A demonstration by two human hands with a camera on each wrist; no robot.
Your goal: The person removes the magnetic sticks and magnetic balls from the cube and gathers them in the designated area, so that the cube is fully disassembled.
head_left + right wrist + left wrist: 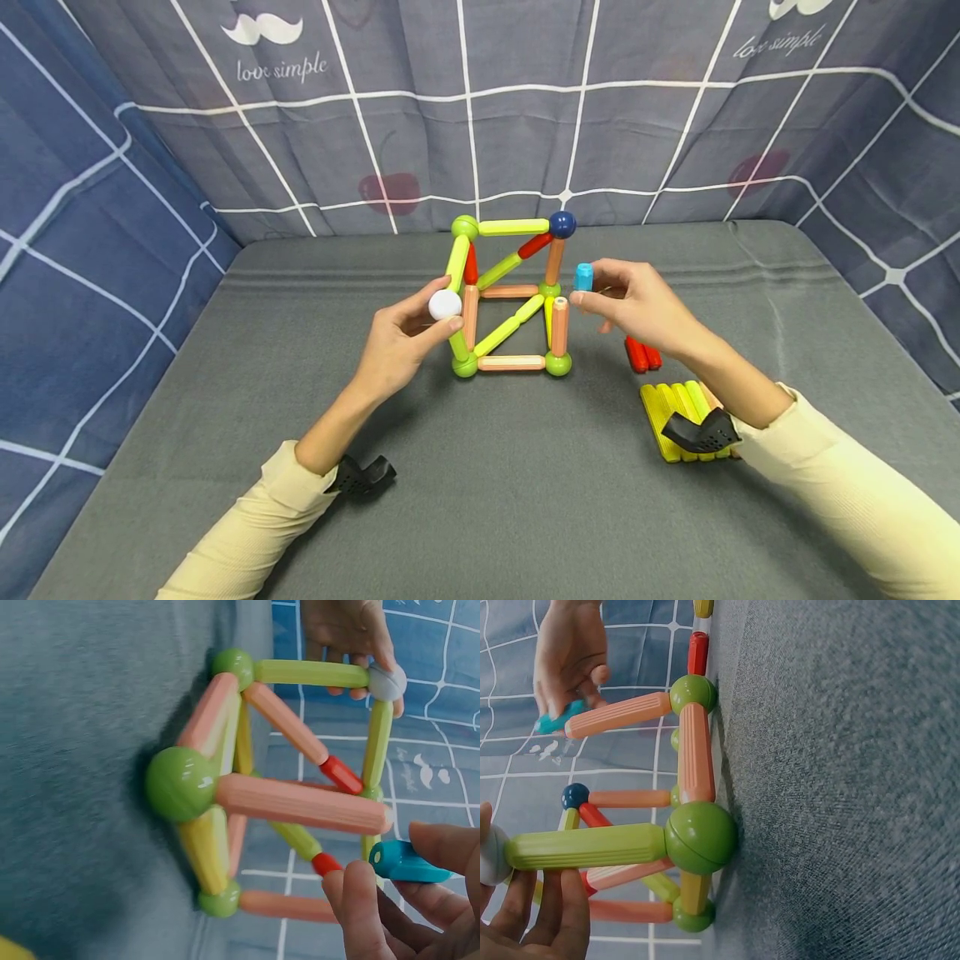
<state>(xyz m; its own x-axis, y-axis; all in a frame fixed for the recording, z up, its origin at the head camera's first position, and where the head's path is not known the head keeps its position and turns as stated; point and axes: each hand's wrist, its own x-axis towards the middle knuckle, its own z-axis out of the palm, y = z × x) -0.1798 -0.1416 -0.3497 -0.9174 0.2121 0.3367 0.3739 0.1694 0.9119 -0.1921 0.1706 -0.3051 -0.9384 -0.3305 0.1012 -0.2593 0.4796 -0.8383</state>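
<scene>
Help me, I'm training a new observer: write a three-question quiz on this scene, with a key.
1. Which hand holds the short blue piece?
2. True or false: the left hand holds the white ball.
3. Fill in: the upright orange stick with the bare top stands on a ____ ball.

Key:
1. The right hand.
2. True.
3. Green.

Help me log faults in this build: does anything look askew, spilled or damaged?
Nothing looks spilled or damaged. Only the near-right upright orange rod stands out: its top is bare, while balls cap the other three upper corners.
</scene>
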